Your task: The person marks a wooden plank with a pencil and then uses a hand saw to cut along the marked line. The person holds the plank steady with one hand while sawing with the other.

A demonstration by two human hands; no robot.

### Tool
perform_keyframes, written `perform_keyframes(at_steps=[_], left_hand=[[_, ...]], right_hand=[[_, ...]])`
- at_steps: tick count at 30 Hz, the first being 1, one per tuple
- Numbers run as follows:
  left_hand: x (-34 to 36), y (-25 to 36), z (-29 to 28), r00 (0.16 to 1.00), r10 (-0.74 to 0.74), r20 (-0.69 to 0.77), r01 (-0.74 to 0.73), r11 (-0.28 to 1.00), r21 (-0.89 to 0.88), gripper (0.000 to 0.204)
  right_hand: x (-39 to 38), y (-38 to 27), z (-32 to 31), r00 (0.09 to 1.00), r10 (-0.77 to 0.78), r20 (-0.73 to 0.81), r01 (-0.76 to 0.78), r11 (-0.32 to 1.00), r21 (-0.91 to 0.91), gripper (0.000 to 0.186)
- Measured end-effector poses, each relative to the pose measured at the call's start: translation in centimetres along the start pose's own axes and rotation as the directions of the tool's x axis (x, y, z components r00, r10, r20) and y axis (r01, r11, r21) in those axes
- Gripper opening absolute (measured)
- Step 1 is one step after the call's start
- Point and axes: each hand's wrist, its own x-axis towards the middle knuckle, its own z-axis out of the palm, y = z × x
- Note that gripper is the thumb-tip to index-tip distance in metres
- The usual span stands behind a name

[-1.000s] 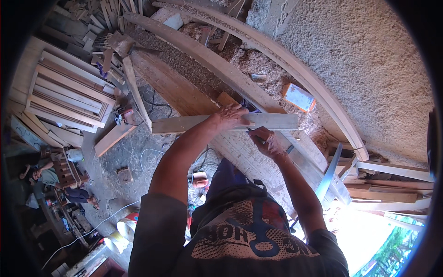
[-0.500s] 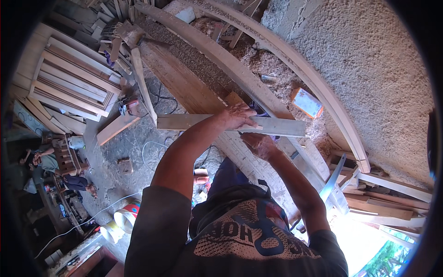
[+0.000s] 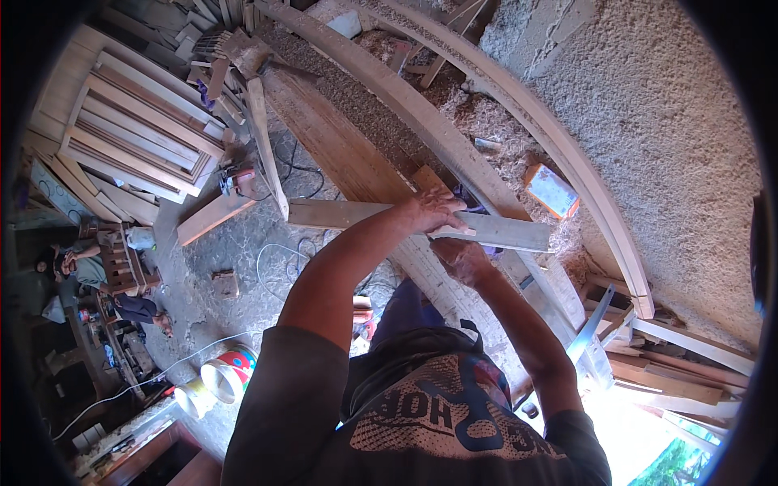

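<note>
Wooden board being held across bench

Laid crosswise over the bench, it is being covered by the left hand, fingers parted, presumably for steadiness. The right hand is being held curled at the near edge, its forearm angled inward; whether anything is being pinched cannot be told.
</note>
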Motion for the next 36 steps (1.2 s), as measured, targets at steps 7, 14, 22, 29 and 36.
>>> perform_keyframes(at_steps=[7, 14, 22, 29, 36], left_hand=[[0.2, -0.1, 0.6, 0.999, -0.042, 0.009, 0.043, 0.998, -0.041, 0.058], [0.1, 0.1, -0.2, 0.999, -0.015, 0.030, 0.015, 1.000, 0.010, 0.066], [-0.1, 0.3, 0.1, 0.995, -0.065, 0.072, 0.067, 0.997, -0.025, 0.064], [-0.1, 0.5, 0.6, 0.995, -0.100, 0.025, 0.101, 0.991, -0.083, 0.056], [0.7, 0.2, 0.8, 0.999, -0.033, 0.023, 0.032, 0.999, 0.024, 0.058]], right_hand=[[0.2, -0.3, 0.5, 0.997, -0.048, -0.058, 0.045, 0.997, -0.059, 0.020], [-0.3, 0.4, -0.1, 0.999, -0.002, 0.050, 0.001, 1.000, 0.021, 0.025], [-0.3, 0.6, 0.1, 0.999, -0.007, 0.033, 0.008, 1.000, -0.018, 0.029], [-0.9, 0.9, -1.0, 0.997, -0.005, 0.082, 0.003, 1.000, 0.017, 0.022], [-1.1, 2.2, -2.7, 0.972, -0.009, 0.235, 0.021, 0.999, -0.047, 0.019]])
